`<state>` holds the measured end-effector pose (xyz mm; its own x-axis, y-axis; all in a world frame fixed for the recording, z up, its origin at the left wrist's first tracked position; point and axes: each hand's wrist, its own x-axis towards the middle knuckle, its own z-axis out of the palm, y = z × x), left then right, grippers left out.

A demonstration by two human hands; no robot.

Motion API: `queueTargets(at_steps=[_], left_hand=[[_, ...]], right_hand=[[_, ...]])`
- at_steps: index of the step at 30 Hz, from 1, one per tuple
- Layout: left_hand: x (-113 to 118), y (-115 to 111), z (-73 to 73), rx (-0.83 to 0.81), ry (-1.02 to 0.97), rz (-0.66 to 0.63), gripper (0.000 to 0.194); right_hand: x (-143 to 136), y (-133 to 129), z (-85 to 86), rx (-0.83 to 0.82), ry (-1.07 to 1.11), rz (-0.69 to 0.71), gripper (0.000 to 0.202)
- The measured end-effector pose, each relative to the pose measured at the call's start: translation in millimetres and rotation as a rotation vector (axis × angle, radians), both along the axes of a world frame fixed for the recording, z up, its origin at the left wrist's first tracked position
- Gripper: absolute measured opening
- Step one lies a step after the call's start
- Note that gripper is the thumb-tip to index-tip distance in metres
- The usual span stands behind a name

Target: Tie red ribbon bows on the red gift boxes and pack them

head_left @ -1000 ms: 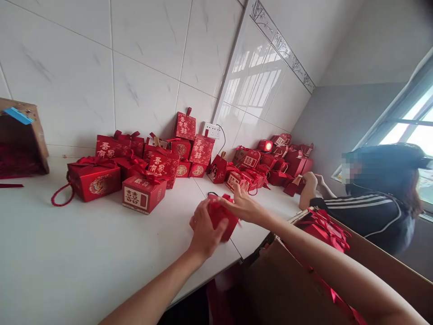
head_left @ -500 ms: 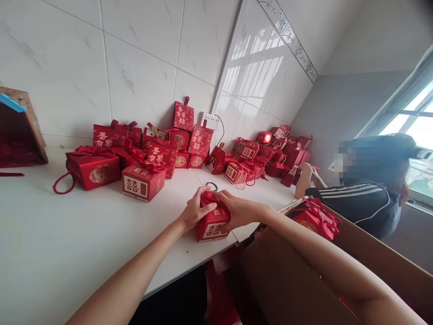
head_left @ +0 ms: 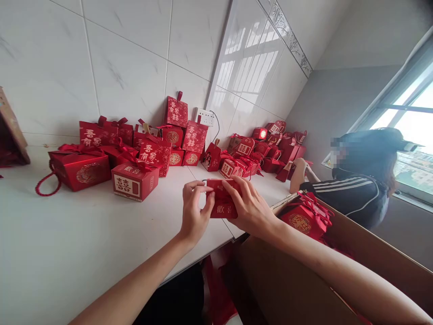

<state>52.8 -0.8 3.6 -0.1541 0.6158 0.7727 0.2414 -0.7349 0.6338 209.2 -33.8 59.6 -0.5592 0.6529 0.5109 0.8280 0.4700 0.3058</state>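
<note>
Between my two hands is a small red gift box with pale characters on its top, tilted so that the top faces me. My left hand pinches its left edge with thumb and fingers. My right hand wraps round the right side, fingers lying over the top panel. The box's lower front is out of sight. To the left on the white table stands another red gift box with a ribbon bow and a white label. Beside it sits a larger red box with a rope handle.
Several red gift boxes line the tiled wall near a power strip. More boxes are piled further right. A large cardboard box holding red boxes stands at my right. Beyond it sits a person in a dark striped top.
The red box has tipped back and risen, so its white front label no longer shows. My hands have shifted to its upper edges. The view has swung slightly right.
</note>
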Motion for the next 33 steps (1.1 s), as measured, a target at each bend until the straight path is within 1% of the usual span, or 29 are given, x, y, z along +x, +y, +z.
queueTargets(at_steps=[2,5,7,9,11,12,14,15,17,19,20,21,22,23,24,27,30,33], left_hand=[[-2,-5,1.7,0.143,0.087,0.007,0.011],[-8,-10,1.1,0.415,0.353,-0.081,0.009],[-10,-11,0.5,0.573,0.511,-0.132,0.011],[-11,-11,0.4,0.675,0.556,-0.149,0.017],[-10,-11,0.4,0.745,0.501,-0.155,0.018],[-10,-10,0.3,0.765,0.466,-0.158,0.018],[-9,-8,-0.9,0.772,0.443,-0.174,0.017],[-8,-7,-2.1,0.764,0.468,-0.193,0.015],[-7,-4,-5.7,0.725,0.566,-0.233,0.014],[-7,0,-10.9,0.687,0.651,-0.265,0.014],[-6,2,-14.0,0.668,0.681,-0.282,0.016],[-5,3,-17.4,0.649,0.704,-0.305,0.017],[-5,5,-21.0,0.628,0.721,-0.330,0.019],[-4,6,-24.7,0.601,0.736,-0.358,0.020],[-3,8,-28.5,0.572,0.749,-0.382,0.022],[-1,13,-39.1,0.437,0.750,-0.419,0.021],[2,19,-47.1,0.264,0.718,-0.423,0.017],[1,25,-52.0,0.120,0.741,-0.437,0.017]], right_hand=[[-3,-9,2.5,0.034,0.016,-0.040,0.075],[-5,-19,5.6,0.125,0.019,-0.089,0.071],[-4,-23,7.4,0.164,0.015,-0.102,0.069],[-1,-26,10.4,0.158,0.034,-0.097,0.069],[6,-28,16.2,0.118,0.150,-0.094,0.069],[11,-29,20.6,0.078,0.264,-0.096,0.069],[25,-32,32.5,-0.083,0.626,-0.091,0.067],[33,-34,39.5,-0.212,0.859,-0.084,0.062],[50,-41,53.1,-0.538,1.336,-0.068,0.049],[66,-55,63.5,-0.835,1.716,-0.070,0.043],[73,-64,66.6,-0.933,1.842,-0.072,0.043],[80,-74,68.2,-0.996,1.927,-0.073,0.043],[87,-84,68.5,-1.022,1.981,-0.077,0.043],[94,-95,67.8,-1.012,2.010,-0.090,0.043],[102,-106,66.4,-0.957,2.018,-0.114,0.044],[134,-136,61.7,-0.639,1.993,-0.193,0.042],[181,-159,56.2,-0.342,1.976,-0.268,0.031],[231,-174,44.3,-0.092,1.979,-0.405,0.023]])
